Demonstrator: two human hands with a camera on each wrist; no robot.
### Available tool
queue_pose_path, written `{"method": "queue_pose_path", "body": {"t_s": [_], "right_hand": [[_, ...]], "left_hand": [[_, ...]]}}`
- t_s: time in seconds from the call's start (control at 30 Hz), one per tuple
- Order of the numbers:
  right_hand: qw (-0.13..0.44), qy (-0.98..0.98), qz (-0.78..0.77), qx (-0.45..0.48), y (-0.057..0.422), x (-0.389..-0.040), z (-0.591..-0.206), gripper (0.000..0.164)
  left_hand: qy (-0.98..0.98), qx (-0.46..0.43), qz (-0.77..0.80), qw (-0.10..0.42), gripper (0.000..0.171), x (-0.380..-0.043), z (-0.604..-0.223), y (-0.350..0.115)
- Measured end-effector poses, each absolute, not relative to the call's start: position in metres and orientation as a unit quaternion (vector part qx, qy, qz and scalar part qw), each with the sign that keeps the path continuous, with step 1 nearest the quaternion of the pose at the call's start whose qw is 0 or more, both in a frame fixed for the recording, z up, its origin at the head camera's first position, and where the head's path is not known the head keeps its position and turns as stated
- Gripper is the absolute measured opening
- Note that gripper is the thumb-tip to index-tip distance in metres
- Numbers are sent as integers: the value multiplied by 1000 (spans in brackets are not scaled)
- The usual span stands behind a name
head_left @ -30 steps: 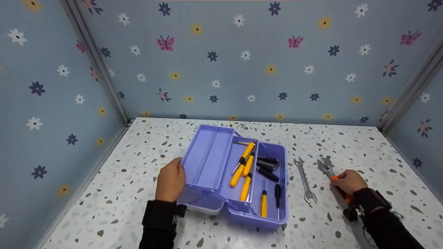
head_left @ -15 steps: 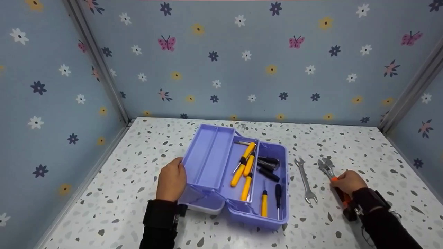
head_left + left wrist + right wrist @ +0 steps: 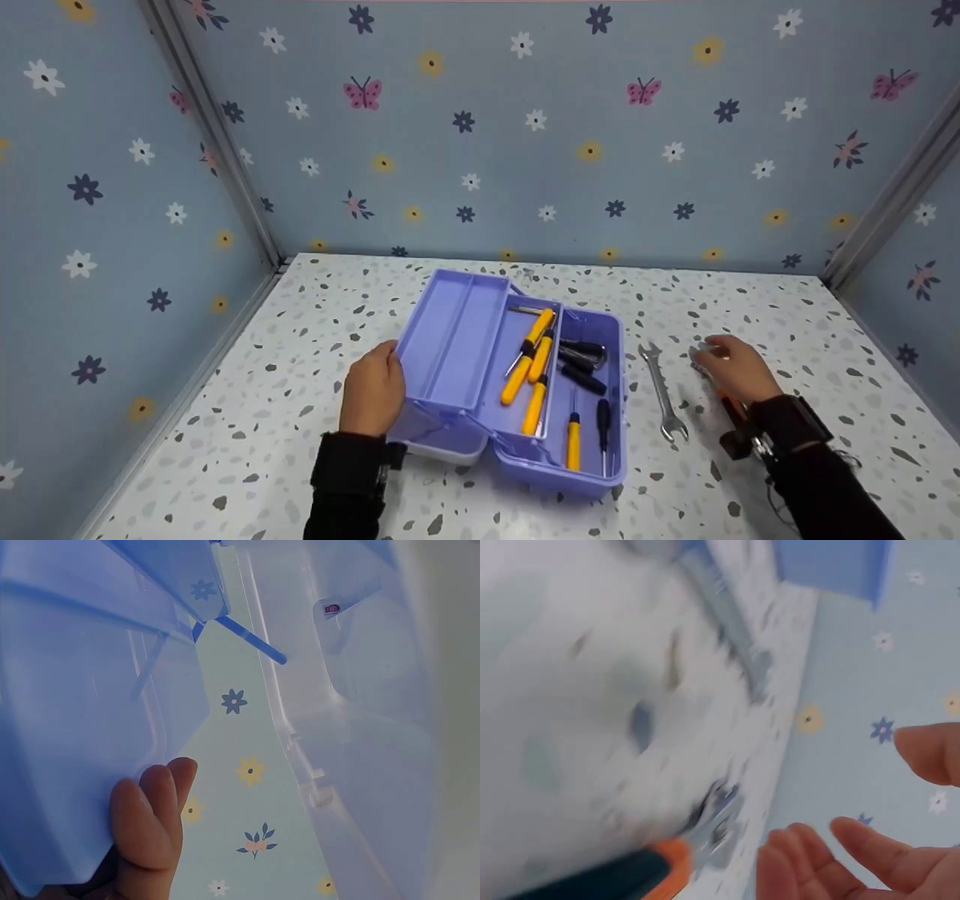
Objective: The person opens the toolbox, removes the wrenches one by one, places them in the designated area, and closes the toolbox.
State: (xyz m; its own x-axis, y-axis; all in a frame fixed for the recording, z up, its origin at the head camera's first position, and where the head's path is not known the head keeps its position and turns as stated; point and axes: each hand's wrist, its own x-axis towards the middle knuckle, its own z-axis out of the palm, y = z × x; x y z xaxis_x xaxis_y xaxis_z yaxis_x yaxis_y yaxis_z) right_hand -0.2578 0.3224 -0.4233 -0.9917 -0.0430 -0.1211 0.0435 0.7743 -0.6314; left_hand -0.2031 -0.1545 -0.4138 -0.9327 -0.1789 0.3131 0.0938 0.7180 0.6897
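Observation:
My left hand grips the left edge of the upper tray of an open purple toolbox. In the left wrist view its fingers curl at the edge of the translucent tray. Over the head of an adjustable wrench with an orange and dark handle, my right hand hovers with fingers spread and nothing between them. The wrench lies on the table, partly covered by that hand in the head view. Left of it lies a silver open-end wrench.
Several yellow-handled screwdrivers lie in the toolbox's middle tray. The deep compartment holds black-handled tools and another yellow screwdriver. The speckled tabletop is bordered by flower-patterned panels.
My right hand has let go of the adjustable wrench's handle and moved up and left over its head. The left hand still holds the tray.

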Motion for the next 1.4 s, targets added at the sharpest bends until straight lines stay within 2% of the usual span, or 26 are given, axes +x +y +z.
{"method": "queue_pose_path", "body": {"t_s": [0.23,0.63,0.9,1.17,1.4], "right_hand": [[28,912,-408,-23,283,-257,-423,65],[22,853,-521,-20,225,-240,-451,50],[1,849,-528,-13,216,-235,-457,40],[-10,850,-527,-6,212,-235,-463,23],[-7,839,-544,-8,214,-237,-467,18]], "left_hand": [[-909,24,-372,185,33,-203,-414,-153],[-906,21,-379,186,32,-202,-420,-151],[-907,27,-380,180,33,-203,-418,-151],[-908,31,-383,169,35,-205,-417,-154],[-893,20,-423,152,37,-202,-419,-168]]}}
